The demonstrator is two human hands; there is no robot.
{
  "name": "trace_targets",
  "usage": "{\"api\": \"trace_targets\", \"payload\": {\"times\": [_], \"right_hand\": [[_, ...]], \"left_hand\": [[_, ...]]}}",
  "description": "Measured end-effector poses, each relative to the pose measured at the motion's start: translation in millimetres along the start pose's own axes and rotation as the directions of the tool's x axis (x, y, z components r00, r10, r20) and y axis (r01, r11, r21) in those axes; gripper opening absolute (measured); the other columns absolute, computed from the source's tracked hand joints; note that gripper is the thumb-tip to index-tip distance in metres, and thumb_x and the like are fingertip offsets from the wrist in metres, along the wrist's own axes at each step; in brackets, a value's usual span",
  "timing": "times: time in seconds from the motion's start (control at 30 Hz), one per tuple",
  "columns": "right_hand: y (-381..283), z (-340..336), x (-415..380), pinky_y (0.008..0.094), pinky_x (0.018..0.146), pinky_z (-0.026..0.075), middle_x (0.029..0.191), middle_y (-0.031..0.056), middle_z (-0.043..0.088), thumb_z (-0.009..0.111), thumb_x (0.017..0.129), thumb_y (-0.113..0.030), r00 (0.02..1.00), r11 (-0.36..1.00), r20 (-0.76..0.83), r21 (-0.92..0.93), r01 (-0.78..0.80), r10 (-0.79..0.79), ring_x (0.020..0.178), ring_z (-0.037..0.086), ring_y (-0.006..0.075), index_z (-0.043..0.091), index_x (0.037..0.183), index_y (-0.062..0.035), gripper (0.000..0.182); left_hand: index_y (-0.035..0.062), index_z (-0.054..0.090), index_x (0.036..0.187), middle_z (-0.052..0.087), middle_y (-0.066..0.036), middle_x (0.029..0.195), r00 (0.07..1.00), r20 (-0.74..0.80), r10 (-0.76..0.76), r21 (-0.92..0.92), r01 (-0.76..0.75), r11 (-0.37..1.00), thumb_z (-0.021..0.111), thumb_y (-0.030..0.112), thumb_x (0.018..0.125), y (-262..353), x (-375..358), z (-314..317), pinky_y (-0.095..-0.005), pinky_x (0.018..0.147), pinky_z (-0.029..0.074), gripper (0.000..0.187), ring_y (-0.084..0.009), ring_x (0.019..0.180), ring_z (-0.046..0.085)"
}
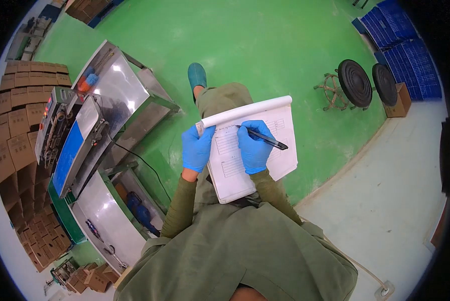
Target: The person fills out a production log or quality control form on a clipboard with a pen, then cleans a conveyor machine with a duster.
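Observation:
A stack of white printed sheets [232, 186] with tables on it rests over my lap, its top pages rolled back into a tube [250, 111] along the far edge. My left hand [196, 149], in a blue glove, is closed on the left edge of the sheets by the end of the roll. In my right hand [255, 149], also blue-gloved, is a black pen [268, 139], held over the middle of the page. The pen's tip is hidden by the fingers. Some handwriting shows near the top of the page.
To the left stand metal tables [109, 208] and a machine with a blue belt [68, 155], its black cable hanging down. Stacked cartons [19, 123] line the far left. Round black stools [355, 84] and blue crates [410, 60] are at the right.

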State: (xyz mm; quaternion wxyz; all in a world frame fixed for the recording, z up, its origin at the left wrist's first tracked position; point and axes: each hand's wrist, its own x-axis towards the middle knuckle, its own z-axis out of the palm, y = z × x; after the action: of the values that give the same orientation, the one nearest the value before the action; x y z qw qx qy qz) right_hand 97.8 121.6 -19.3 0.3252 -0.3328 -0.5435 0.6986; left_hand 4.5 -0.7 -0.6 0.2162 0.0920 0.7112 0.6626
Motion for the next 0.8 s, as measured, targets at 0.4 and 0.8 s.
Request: {"api": "trace_targets", "payload": {"times": [0.4,0.8], "right_hand": [[-13,0,-2,0.0198,0.055,0.043,0.07,-0.0016,0.062,0.074,0.075,-0.003,0.949,0.974,0.277,-0.128,0.189,-0.148,0.06,0.049,0.0015,0.068,0.093,-0.003,0.018],[-15,0,-2,0.0174,0.055,0.039,0.075,-0.0035,0.063,0.071,0.078,0.002,0.943,0.973,0.305,-0.143,0.183,-0.133,0.062,0.046,-0.0005,0.067,0.091,-0.002,0.014]], "left_hand": [[-0.0055,0.069,0.107,0.07,-0.005,0.095,1.0,0.012,-0.004,-0.022,0.004,1.0,0.065,0.012,0.094,2,-1,0,-0.0252,0.069,0.051,0.022,-0.0082,0.081,0.062],[-0.0082,0.068,0.107,0.071,-0.006,0.092,1.0,-0.008,-0.005,-0.012,0.005,1.0,0.065,0.009,0.091,-3,0,0,-0.0266,0.069,0.051,0.024,-0.0089,0.08,0.062]]}}
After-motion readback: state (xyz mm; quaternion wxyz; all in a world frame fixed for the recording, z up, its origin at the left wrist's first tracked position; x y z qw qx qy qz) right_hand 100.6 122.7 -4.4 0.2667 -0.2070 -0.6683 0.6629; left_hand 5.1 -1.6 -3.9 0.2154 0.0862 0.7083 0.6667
